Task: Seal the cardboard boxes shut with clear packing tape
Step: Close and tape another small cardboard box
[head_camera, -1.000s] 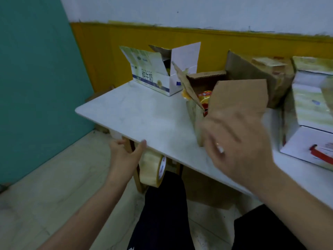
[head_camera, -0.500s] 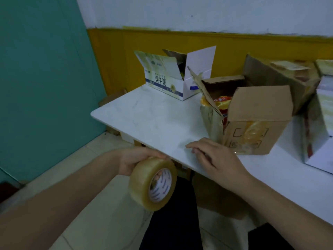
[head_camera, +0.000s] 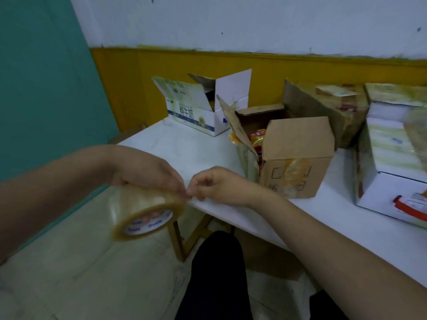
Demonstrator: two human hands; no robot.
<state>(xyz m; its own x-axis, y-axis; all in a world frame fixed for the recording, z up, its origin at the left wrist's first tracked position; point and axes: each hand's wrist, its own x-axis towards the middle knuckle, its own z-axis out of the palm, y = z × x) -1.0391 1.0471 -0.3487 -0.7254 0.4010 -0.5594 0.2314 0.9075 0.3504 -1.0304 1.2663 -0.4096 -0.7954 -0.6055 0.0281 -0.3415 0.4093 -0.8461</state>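
My left hand (head_camera: 147, 170) grips a roll of clear packing tape (head_camera: 143, 211) from above, in front of the table's near edge. My right hand (head_camera: 219, 184) has its fingertips pinched together at the right rim of the roll; whether they hold the tape's end is too blurred to tell. Just behind my right hand stands a small brown cardboard box (head_camera: 293, 155) with its flaps open and red and yellow packets inside. A white milk carton box (head_camera: 203, 107) with open flaps stands at the table's far left.
The white table (head_camera: 184, 146) runs from the left corner to the right edge of view. More boxes stand at the right: a brown one (head_camera: 328, 105) at the back and white ones (head_camera: 392, 158) nearer. Teal and yellow walls close the left and back. My dark-trousered legs are below.
My left hand has raised the tape roll toward table height. My right hand has left the table's edge and come to the roll's rim with pinched fingertips.
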